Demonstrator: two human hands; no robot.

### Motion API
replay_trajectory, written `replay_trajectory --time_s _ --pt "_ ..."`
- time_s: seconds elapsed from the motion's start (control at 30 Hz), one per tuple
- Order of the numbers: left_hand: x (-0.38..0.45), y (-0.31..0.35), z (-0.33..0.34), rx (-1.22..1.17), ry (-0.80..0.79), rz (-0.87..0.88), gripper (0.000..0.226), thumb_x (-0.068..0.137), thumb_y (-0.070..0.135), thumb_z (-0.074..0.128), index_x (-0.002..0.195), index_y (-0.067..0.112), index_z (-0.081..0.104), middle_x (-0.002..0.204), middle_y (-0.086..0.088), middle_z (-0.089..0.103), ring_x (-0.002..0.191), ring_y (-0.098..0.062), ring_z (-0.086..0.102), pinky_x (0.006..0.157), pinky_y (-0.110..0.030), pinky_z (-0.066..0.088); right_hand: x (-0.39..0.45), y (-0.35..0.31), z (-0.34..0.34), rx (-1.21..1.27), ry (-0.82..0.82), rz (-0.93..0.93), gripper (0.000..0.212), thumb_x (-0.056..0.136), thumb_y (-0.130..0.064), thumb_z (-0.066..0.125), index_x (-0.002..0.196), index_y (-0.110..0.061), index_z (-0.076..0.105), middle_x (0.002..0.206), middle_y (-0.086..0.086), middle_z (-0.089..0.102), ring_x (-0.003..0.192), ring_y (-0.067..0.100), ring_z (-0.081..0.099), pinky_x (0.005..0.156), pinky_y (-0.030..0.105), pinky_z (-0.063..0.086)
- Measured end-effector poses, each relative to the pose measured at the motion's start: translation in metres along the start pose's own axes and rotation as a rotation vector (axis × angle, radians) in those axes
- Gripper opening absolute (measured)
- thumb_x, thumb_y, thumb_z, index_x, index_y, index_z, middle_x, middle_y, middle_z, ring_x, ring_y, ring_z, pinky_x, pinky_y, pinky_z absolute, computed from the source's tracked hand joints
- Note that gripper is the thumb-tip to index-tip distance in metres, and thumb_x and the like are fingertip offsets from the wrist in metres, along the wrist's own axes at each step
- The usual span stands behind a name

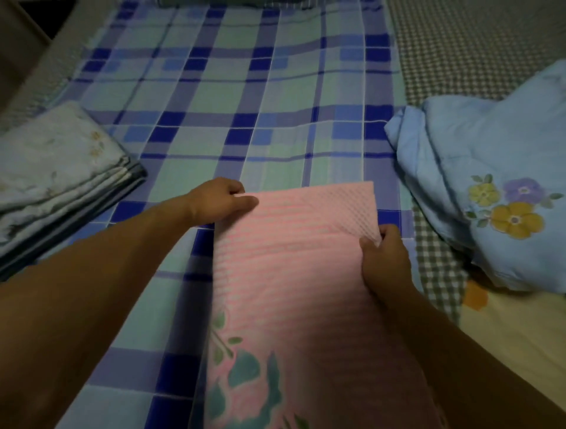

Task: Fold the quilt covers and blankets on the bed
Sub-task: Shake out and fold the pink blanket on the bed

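A pink textured blanket [294, 260] with a green leaf print near its lower end lies as a long strip on the blue checked bed sheet [232, 101]. My left hand [217, 199] pinches its far left corner. My right hand [382, 254] grips its right edge just below the far right corner. To the left sits a folded pale floral quilt cover [58, 177]. A light blue quilt [490, 183] with yellow and purple flowers lies bunched and unfolded at the right.
A grey gingham sheet [459, 52] covers the bed's right side. A cream cloth [514, 330] shows at the lower right. Folded striped fabric [232, 3] peeks in at the top edge. The bed's left edge runs beside a dark floor gap.
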State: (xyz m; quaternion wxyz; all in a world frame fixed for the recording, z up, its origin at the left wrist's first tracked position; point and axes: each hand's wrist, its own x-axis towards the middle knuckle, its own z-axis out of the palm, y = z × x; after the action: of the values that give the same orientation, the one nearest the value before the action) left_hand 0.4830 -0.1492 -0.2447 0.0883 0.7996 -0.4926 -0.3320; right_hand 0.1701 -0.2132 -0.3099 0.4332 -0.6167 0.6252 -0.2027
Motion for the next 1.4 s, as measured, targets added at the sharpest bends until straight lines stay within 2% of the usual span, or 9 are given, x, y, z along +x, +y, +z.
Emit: replay_trajectory --time_s 0.17,0.47,0.6,0.7,0.87,1.1,1.2,1.3,1.4 --pt "-0.01 0.021 -0.008 0.008 -0.074 0.315 0.035 0.085 0.057 0.058 0.091 0.024 0.068 0.101 0.004 0.065 0.095 -0.009 0.059 0.083 -0.028 0.045 -0.006 -0.003 -0.004 0.017 0.067 -0.048 0.014 0.097 -0.013 0.053 0.104 -0.02 0.043 0.095 -0.003 0.053 0.087 0.017 0.048 0.072 0.028 0.031" --pt "0.01 -0.013 -0.024 0.064 -0.371 -0.048 0.041 0.089 0.064 0.056 0.098 0.025 0.064 0.104 0.003 0.069 0.094 -0.016 0.064 0.093 -0.037 0.047 -0.002 0.001 0.001 -0.038 0.061 -0.056 0.005 0.098 -0.018 0.051 0.1 -0.02 0.047 0.079 -0.013 0.053 0.072 0.012 0.05 0.065 0.033 0.034" --pt "0.013 -0.017 0.017 0.56 0.025 -0.112 0.037 0.094 0.061 0.047 0.102 0.025 0.054 0.115 -0.005 0.06 0.107 -0.025 0.053 0.101 -0.045 0.035 0.013 -0.007 0.001 -0.072 -0.001 0.102 0.01 0.098 -0.023 0.053 0.104 -0.015 0.051 0.09 0.001 0.059 0.085 0.025 0.056 0.07 0.032 0.037" --pt "-0.031 0.015 0.074 0.37 0.441 -0.117 0.052 0.098 0.042 0.046 0.147 0.026 0.035 0.15 -0.014 0.034 0.142 -0.036 0.027 0.119 -0.054 0.018 0.019 -0.014 0.0 -0.091 0.009 0.173 0.02 0.094 -0.022 0.053 0.112 -0.013 0.053 0.101 0.008 0.063 0.092 0.029 0.06 0.071 0.032 0.038" --pt "-0.087 0.037 0.169 0.409 0.353 -0.047 0.065 0.099 0.064 0.008 0.158 0.037 -0.001 0.167 -0.006 -0.008 0.152 -0.032 -0.015 0.119 -0.063 -0.001 -0.023 -0.029 0.011 -0.798 0.261 -0.395 0.055 0.098 -0.02 0.039 0.152 -0.014 0.027 0.153 0.021 0.034 0.138 0.041 0.036 0.109 0.05 0.035" --pt "-0.084 0.012 0.178 0.415 0.303 -0.072 0.067 0.098 0.068 0.006 0.156 0.039 -0.011 0.165 -0.004 -0.018 0.151 -0.028 -0.02 0.119 -0.062 -0.001 -0.002 0.023 0.008 -0.975 -0.238 -0.579 0.068 0.1 -0.064 0.015 0.158 -0.031 0.005 0.166 0.002 -0.003 0.152 0.026 -0.006 0.12 0.058 0.008" --pt "-0.147 -0.003 0.18 0.193 0.299 -0.269 0.07 0.098 0.068 0.02 0.156 0.041 -0.007 0.166 -0.012 -0.004 0.151 -0.038 0.003 0.119 -0.06 0.014 -0.032 0.016 -0.008 -0.851 -0.163 -0.521 0.072 0.097 -0.059 0.033 0.158 -0.023 0.014 0.165 0.012 0.002 0.151 0.036 -0.002 0.121 0.057 0.008" --pt "-0.24 -0.01 0.2 -0.496 0.315 -0.485 0.084 0.079 0.077 0.054 0.144 0.028 0.031 0.135 -0.008 0.051 0.117 -0.025 0.056 0.101 -0.05 0.048 -0.102 0.043 -0.043 -0.533 -0.152 -0.163 0.087 0.087 -0.054 0.057 0.155 -0.015 0.02 0.16 0.016 0.019 0.145 0.037 0.02 0.117 0.051 0.023" --pt "-0.317 -0.003 0.217 -0.991 0.133 -0.747 0.102 0.049 0.088 0.069 0.124 0.021 0.052 0.115 0.001 0.068 0.099 -0.015 0.068 0.082 -0.035 0.058 -0.173 0.068 -0.086 -0.306 -0.197 0.072 0.075 0.081 -0.055 0.066 0.137 -0.012 0.042 0.13 0.006 0.052 0.115 0.027 0.053 0.09 0.038 0.048"
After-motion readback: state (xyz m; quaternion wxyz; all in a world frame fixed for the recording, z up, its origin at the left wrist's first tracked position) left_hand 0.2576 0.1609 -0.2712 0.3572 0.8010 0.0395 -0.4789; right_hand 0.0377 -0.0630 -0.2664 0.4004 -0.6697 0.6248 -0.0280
